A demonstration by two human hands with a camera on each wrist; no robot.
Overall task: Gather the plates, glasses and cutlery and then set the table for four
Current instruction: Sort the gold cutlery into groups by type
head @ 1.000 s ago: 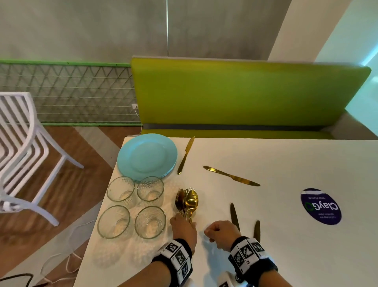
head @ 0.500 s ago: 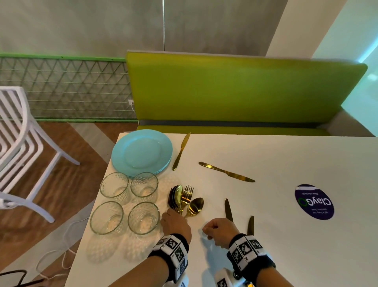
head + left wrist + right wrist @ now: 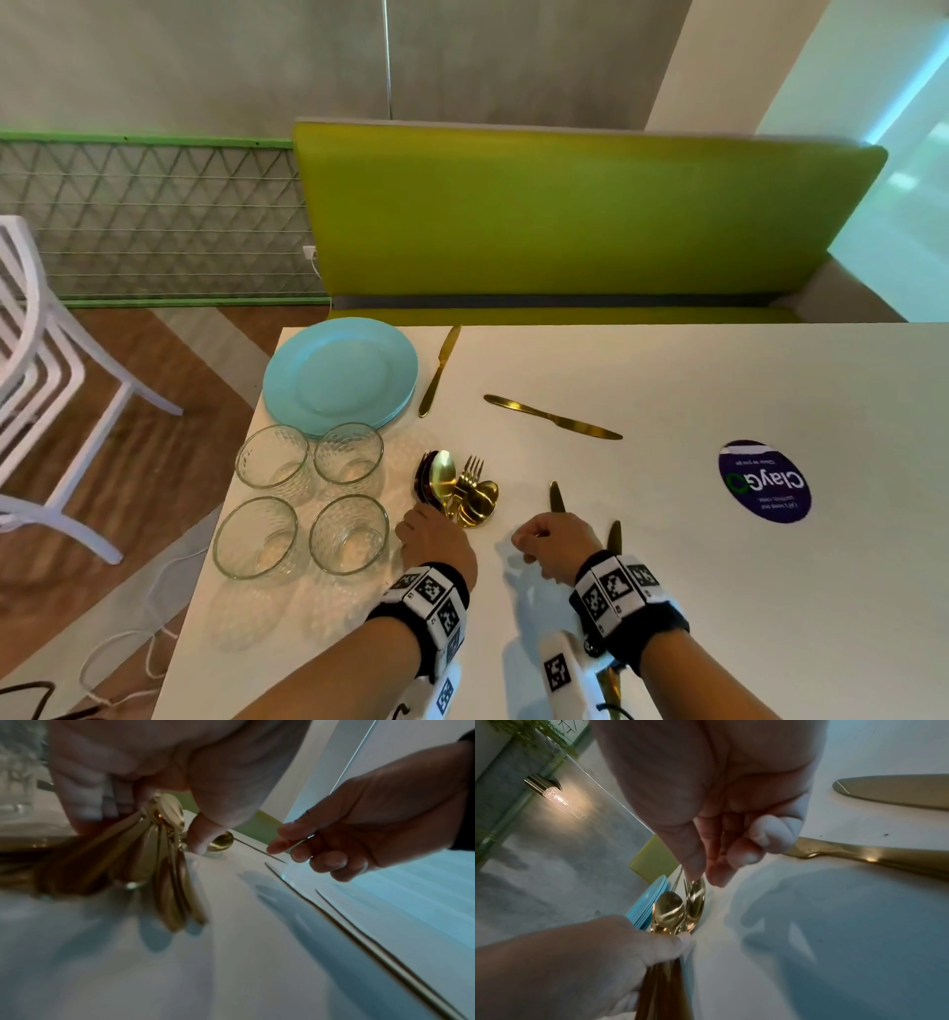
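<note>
My left hand (image 3: pixel 427 515) grips the handles of a bundle of gold spoons and forks (image 3: pixel 457 488) on the white table (image 3: pixel 667 591). The bundle's heads fan out away from me, and its handles show under my fingers in the left wrist view (image 3: pixel 154 845). My right hand (image 3: pixel 529 545) hovers just right of it with curled fingers. Nothing shows between thumb and forefinger in the right wrist view (image 3: pixel 706 874). A gold knife (image 3: pixel 557 496) runs under that hand, and a second knife (image 3: pixel 614 534) lies beside the wrist. Two more knives (image 3: pixel 439 370) (image 3: pixel 552 416) lie farther back.
A stack of light blue plates (image 3: pixel 339 375) sits at the table's far left corner. Several clear glasses (image 3: pixel 349 534) stand in front of it, close to my left hand. A purple sticker (image 3: pixel 764 480) is on the right; a green bench (image 3: pixel 565 221) stands behind, a white chair (image 3: pixel 31 360) left.
The cutlery bundle has fanned out: a spoon bowl that lay on top now sits to the right of the forks. Both hands have stayed almost in place.
</note>
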